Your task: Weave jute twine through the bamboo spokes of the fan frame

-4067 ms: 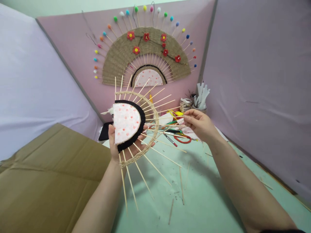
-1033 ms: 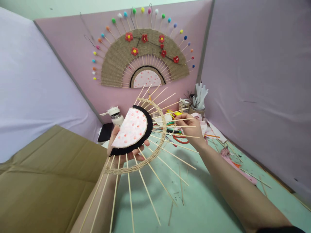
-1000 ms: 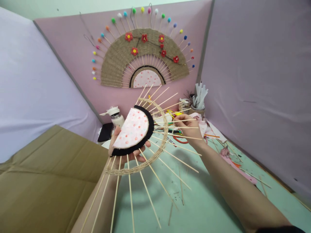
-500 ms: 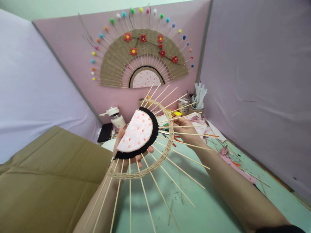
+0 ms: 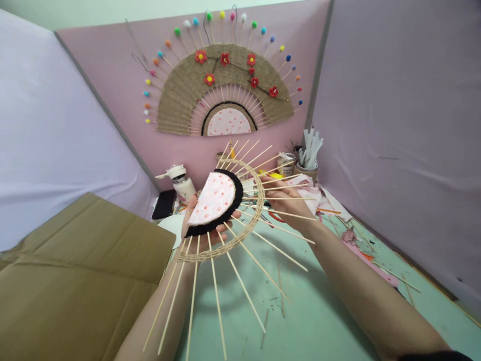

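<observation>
A half-round woven fan (image 5: 215, 196) tilts in front of me, with a pink spotted face, a black edge and thin wooden sticks spreading outward. A ring of twisted twine (image 5: 259, 205) weaves through these sticks. My left hand (image 5: 192, 213) grips the half-round base from behind and below; some of its fingertips show under the black edge. On the far right side, my right hand (image 5: 287, 200) has its fingers among the sticks at the twine, partly hidden by them. These fingers look closed on the fan's outer part.
On the pink wall hangs a larger fan (image 5: 176, 95) with red flowers and coloured pompoms. A white bottle (image 5: 183, 186), a phone (image 5: 164, 204) and a cardboard sheet (image 5: 86, 271) lie left. Jars (image 5: 307, 171), paper scraps and loose sticks (image 5: 398, 277) stand or lie right.
The fan has tipped flatter, and its lower sticks have swung slightly right and up. My right hand has moved a little with its rim; my left hand still holds the base.
</observation>
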Available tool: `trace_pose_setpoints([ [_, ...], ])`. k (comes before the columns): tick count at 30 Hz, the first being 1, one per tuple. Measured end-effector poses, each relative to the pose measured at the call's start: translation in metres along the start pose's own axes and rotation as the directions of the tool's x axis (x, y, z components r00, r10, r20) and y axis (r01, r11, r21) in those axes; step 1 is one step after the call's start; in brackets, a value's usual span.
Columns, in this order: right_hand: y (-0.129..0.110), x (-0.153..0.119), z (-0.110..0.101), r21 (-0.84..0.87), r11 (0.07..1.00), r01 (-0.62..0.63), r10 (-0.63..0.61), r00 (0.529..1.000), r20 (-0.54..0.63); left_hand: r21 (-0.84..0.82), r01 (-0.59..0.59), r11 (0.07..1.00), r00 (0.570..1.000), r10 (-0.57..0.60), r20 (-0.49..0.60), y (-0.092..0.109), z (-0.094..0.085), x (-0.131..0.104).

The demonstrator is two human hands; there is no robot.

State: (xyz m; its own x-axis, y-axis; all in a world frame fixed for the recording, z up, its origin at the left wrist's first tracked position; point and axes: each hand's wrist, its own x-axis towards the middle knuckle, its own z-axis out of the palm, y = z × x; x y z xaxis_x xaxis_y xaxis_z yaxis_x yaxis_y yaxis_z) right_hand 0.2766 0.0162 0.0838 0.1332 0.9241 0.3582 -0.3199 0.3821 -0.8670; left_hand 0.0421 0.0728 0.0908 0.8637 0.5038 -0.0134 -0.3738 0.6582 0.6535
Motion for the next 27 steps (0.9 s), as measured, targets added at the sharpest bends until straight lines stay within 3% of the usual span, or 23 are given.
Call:
trace_pose_setpoints([
  [3,-0.002,-0.002,0.004,-0.015,1.0,0.0,0.0,1.0,0.016,0.006,0.028,1.0,0.999,-0.028,0.024,0.0,-0.003,0.001],
  [6,-0.003,-0.004,0.006,-0.016,0.997,-0.076,0.076,0.997,-0.011,0.038,0.038,0.999,0.998,-0.04,0.053,0.0,-0.007,0.001],
  [10,-0.006,-0.006,0.005,0.115,0.977,-0.178,0.184,0.982,-0.05,0.127,0.085,0.988,0.992,-0.096,0.081,0.004,-0.011,-0.004],
  [15,-0.012,-0.007,-0.004,0.244,0.931,-0.273,0.247,0.96,0.131,0.158,0.121,0.98,0.992,-0.126,0.02,0.009,-0.014,-0.011],
  [21,-0.01,-0.007,-0.011,0.323,0.86,-0.395,0.324,0.912,0.253,0.169,0.24,0.956,0.949,-0.268,0.167,0.015,-0.031,-0.004],
  [24,-0.007,-0.009,-0.009,0.284,0.842,-0.458,0.368,0.874,0.317,0.145,0.246,0.958,0.944,-0.271,0.19,0.014,-0.035,-0.001],
  [27,-0.005,-0.01,-0.007,0.215,0.833,-0.51,0.437,0.844,0.311,0.123,0.203,0.971,0.957,-0.224,0.187,0.011,-0.035,-0.001],
])
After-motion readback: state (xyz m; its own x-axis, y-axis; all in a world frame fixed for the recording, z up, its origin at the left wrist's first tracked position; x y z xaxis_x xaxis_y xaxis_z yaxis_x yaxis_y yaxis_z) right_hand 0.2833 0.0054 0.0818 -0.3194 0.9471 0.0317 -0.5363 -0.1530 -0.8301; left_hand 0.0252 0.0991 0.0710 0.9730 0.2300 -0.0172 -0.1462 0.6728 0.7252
